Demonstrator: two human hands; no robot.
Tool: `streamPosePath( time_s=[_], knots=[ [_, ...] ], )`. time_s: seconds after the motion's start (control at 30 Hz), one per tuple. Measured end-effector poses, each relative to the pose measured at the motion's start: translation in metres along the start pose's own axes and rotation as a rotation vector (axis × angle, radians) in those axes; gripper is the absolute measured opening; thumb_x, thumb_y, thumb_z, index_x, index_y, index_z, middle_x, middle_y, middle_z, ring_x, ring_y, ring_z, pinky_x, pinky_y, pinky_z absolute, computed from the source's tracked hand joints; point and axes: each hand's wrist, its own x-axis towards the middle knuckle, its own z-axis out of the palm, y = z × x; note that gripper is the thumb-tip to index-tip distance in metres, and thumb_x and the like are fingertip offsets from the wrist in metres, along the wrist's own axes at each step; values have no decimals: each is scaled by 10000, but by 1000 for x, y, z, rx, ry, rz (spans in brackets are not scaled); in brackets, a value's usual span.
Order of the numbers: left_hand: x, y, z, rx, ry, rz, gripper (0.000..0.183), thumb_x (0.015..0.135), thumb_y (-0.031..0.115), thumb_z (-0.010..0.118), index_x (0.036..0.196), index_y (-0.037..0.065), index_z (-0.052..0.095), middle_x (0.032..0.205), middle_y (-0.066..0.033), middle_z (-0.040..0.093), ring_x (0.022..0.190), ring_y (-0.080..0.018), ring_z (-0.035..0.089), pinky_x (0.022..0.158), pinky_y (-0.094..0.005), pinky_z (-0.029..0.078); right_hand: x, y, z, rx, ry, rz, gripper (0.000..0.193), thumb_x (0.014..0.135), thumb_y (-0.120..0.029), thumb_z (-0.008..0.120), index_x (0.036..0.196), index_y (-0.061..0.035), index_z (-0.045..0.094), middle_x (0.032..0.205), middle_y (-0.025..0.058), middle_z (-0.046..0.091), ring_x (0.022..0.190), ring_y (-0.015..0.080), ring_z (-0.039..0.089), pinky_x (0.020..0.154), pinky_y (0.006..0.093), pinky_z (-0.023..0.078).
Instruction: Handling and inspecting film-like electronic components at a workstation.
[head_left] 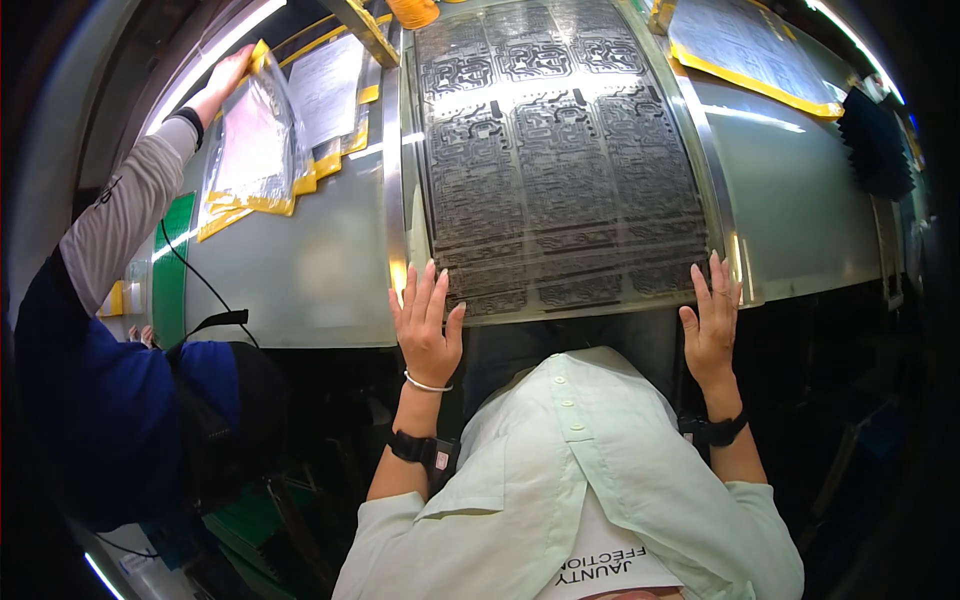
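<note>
A large translucent film sheet [560, 150] printed with dark circuit patterns lies flat on a lit glass table [310, 270]. My left hand [425, 325] rests flat on the sheet's near left corner, fingers spread. My right hand [712, 320] lies flat on the near right corner, fingers together and pointing away from me. Neither hand grips anything. Both wrists carry dark bands, and the left also has a thin bracelet.
At the left, another person in a blue vest reaches a hand [228, 75] to a clear plastic sleeve of pink paper [255, 140]. Papers with yellow borders [750, 50] lie at the far right. A dark fanned object [875, 145] sits at the right edge.
</note>
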Motion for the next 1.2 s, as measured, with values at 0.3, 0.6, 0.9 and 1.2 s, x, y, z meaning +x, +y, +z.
streamPosePath(
  time_s=[0.3, 0.6, 0.9, 1.2],
  knots=[
    [27, -16, 0, 141, -86, 3, 366, 899, 257, 533, 1232, 109, 564, 1350, -76, 486, 1316, -331, 351, 1034, -594, 216, 18, -7, -22, 100, -2, -10, 406, 934, -231, 477, 1299, -55, 483, 1435, 148, 353, 1357, 330, 270, 1109, 508, 143],
    [27, -22, 6, 120, -119, -3, 393, 886, 255, 554, 1255, 117, 547, 1359, -83, 473, 1311, -330, 355, 1037, -585, 217, 22, -3, -33, 123, -58, -2, 415, 899, -140, 523, 1300, -45, 476, 1428, 158, 360, 1351, 334, 280, 1114, 496, 134],
    [24, -27, 11, 109, -84, -25, 411, 883, 258, 563, 1275, 135, 533, 1384, -107, 436, 1313, -317, 354, 1040, -574, 222, 7, -2, -21, 183, -122, 38, 474, 870, -127, 562, 1328, -73, 456, 1461, 148, 303, 1363, 340, 245, 1115, 450, 177],
    [22, -23, 16, 102, -53, -60, 435, 875, 281, 573, 1284, 142, 525, 1382, -130, 430, 1307, -300, 364, 1042, -550, 238, -2, 3, -10, 23, -190, 27, 491, 895, -162, 524, 1368, -92, 413, 1489, 125, 258, 1380, 305, 220, 1125, 438, 162]
  ],
)
